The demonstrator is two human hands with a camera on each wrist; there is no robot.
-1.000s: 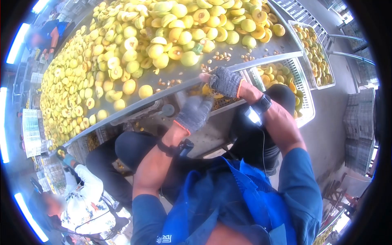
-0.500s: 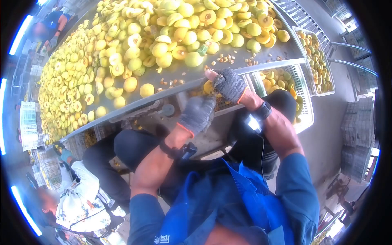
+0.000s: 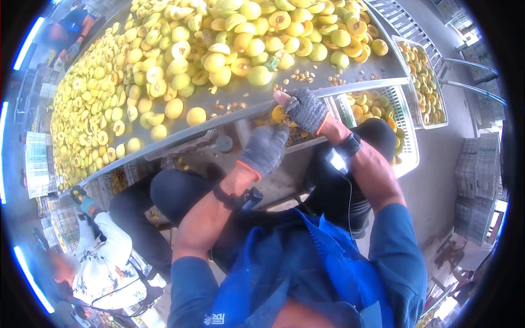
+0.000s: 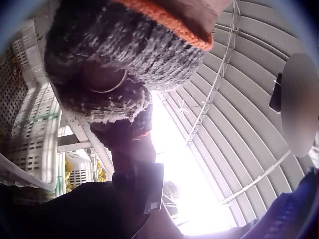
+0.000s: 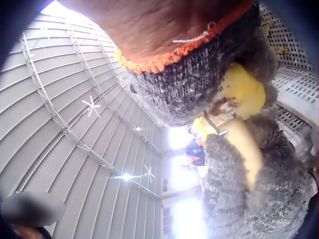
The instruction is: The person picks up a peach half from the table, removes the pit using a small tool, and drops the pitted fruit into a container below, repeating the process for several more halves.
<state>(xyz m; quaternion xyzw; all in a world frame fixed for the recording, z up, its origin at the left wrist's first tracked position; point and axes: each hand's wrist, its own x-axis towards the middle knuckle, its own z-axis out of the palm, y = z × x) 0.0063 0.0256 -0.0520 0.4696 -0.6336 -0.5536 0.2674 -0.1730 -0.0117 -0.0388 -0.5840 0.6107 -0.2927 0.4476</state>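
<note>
Both hands, in grey knit gloves with orange cuffs, work close together below the table's near edge in the head view. My right hand [image 3: 307,110] grips a yellow stone fruit [image 5: 244,92], its bare thumb [image 3: 281,98] sticking out to the left. Just lower, my left hand [image 3: 263,148] has its fingertips right at the fruit. A thin curved piece of metal [image 5: 212,123] shows between the gloves in the right wrist view; I cannot tell which hand holds it. From the left wrist, a shiny curved edge [image 4: 112,88] shows in the shade between the gloves.
A metal table [image 3: 377,64] bears a large heap of yellow fruit [image 3: 180,54], many halved, with loose stones [image 3: 303,75] near its edge. White crates [image 3: 414,145] of fruit stand at the right and beneath. A person in a white patterned top [image 3: 109,273] sits at the left.
The head view has shifted slightly. Both hands stay together at the same spot; my left hand, blurred by motion earlier, now appears sharper, with only a small shift of its fingers.
</note>
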